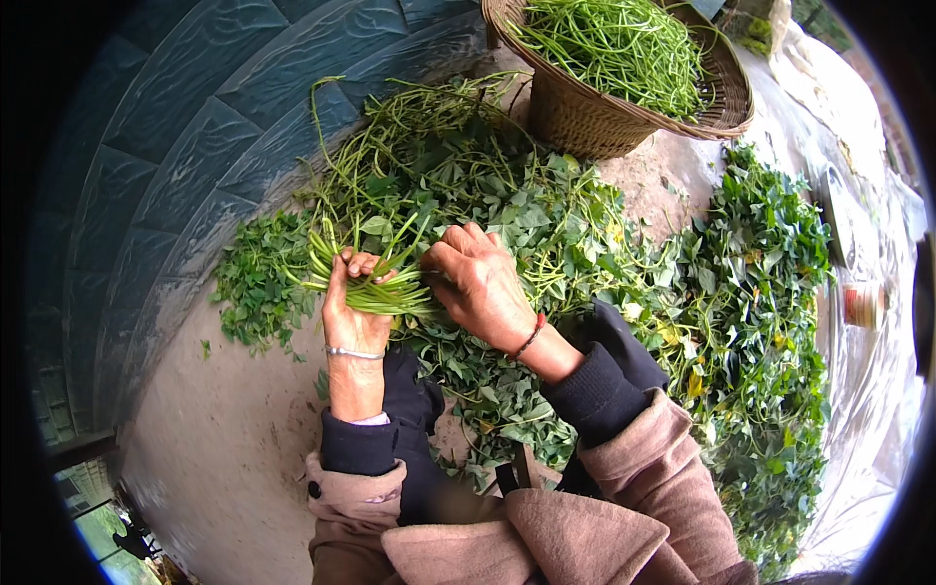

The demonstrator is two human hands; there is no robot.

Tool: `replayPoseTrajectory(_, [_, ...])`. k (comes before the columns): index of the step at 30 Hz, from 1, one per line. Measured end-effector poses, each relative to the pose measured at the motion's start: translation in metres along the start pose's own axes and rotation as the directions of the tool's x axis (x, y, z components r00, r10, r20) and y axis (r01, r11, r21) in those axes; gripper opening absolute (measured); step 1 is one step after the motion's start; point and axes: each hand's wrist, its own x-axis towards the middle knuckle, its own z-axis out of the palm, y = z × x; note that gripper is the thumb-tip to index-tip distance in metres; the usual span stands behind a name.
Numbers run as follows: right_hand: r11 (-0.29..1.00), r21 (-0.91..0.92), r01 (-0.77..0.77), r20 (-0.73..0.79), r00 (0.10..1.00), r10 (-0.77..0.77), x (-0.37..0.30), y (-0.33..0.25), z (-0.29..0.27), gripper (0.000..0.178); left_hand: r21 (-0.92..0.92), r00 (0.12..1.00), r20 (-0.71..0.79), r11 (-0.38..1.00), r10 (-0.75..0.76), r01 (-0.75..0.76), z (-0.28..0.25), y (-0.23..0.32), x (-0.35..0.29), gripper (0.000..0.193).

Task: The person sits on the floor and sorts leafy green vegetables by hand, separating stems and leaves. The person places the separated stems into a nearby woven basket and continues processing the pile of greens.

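My left hand [349, 317] is closed around a bundle of slender green stems [398, 295], with the thumb and fingertips showing over it. The stems fan out to both sides of the hand. At the bundle's right end, my right hand [485, 292] is closed, its curled fingers pinching at the stem ends; its fingertips are partly hidden. Below and beyond both hands spreads a heap of leafy green vines [526, 210], with long bare stems on its far left part. A silver bangle circles the left wrist, a dark red cord the right.
A woven basket [595, 122] piled with cut green stems [619, 49] stands at the far right. More leafy vines [760, 322] lie along the right beside pale plastic sheeting [873, 390]. A small round container [862, 304] rests there. A dark blue ridged surface [214, 107] borders the left.
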Motion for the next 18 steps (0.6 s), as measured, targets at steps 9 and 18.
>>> replayPoseTrajectory(9, [0.974,-0.161,-0.156,-0.112,0.984,0.139,-0.002,0.006,0.001,0.025,-0.043,0.998,0.03,0.998,0.047,-0.046,-0.026,0.015,0.005,0.017])
replayPoseTrajectory(18, [0.975,0.19,-0.116,0.036,0.993,0.112,-0.002,0.002,0.004,0.015,-0.106,0.999,-0.026,0.994,0.035,-0.037,-0.012,0.009,0.003,0.021])
